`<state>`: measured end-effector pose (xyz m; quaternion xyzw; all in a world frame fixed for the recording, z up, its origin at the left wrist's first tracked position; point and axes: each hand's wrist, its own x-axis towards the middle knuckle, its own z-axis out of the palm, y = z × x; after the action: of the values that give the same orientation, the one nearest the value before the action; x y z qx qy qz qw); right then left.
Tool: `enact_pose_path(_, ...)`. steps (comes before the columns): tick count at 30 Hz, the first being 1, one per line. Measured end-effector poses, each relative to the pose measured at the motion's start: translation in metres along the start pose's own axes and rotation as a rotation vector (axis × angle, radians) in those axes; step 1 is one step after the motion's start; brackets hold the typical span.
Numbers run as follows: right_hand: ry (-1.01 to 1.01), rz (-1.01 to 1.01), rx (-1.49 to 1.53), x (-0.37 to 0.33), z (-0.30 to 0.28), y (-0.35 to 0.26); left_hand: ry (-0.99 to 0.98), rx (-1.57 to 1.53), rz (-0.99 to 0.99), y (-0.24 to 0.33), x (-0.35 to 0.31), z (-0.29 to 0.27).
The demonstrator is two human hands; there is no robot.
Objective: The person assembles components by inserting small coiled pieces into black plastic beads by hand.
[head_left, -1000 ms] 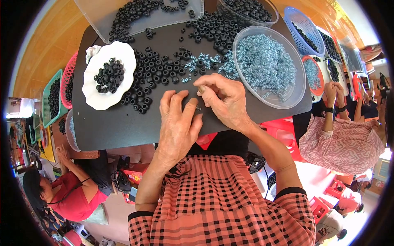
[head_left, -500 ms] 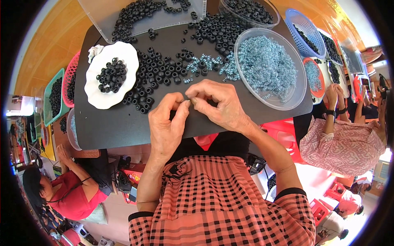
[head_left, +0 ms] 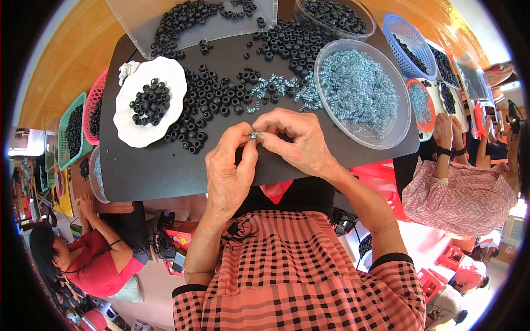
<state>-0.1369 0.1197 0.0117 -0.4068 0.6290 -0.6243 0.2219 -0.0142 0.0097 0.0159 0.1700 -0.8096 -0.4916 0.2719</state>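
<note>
Where thumbs and forefingers meet near the table's (head_left: 154,171) front edge, the left hand (head_left: 231,160) and right hand (head_left: 298,140) pinch, tips nearly touching, on a small piece (head_left: 254,135), seemingly a coil, held just above the tabletop. One second earlier the hands stood apart, the left with fingers spread low over the table; half a second ago the tips had closed in, and now the piece shows between them.

Off the table's left edge, a green basket (head_left: 80,151) and a pink basket (head_left: 95,91) hold black beads. A scalloped white plate (head_left: 143,138) near that edge carries more, as does a clear bin (head_left: 138,22) at the far edge. Loose beads (head_left: 212,96) spread mid-table, beside scattered blue coils (head_left: 276,84). A clear bowl (head_left: 337,36) of beads sits by the far right corner; a round tub (head_left: 398,126) heaped with blue coils fills the right side. Beyond stand a blue basket (head_left: 417,36) of beads and a red bowl (head_left: 429,122) of coils.
</note>
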Motion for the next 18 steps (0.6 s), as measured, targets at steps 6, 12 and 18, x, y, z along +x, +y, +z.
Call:
enact_pose_path(6, -0.004, 0.027, -0.022, -0.0002, -0.0008, -0.0025, 0.061, 0.045, 0.063, -0.0034, 0.0007, 0.0009)
enact_pose_path(12, -0.011, 0.050, 0.007, 0.0006, -0.0005, -0.0048, 0.091, 0.194, 0.221, -0.0041, 0.0028, 0.0027)
enact_pose_path(18, -0.005, 0.021, -0.030, 0.0004, -0.0007, -0.0034, 0.065, 0.183, 0.222, -0.0045, 0.0036, 0.0003)
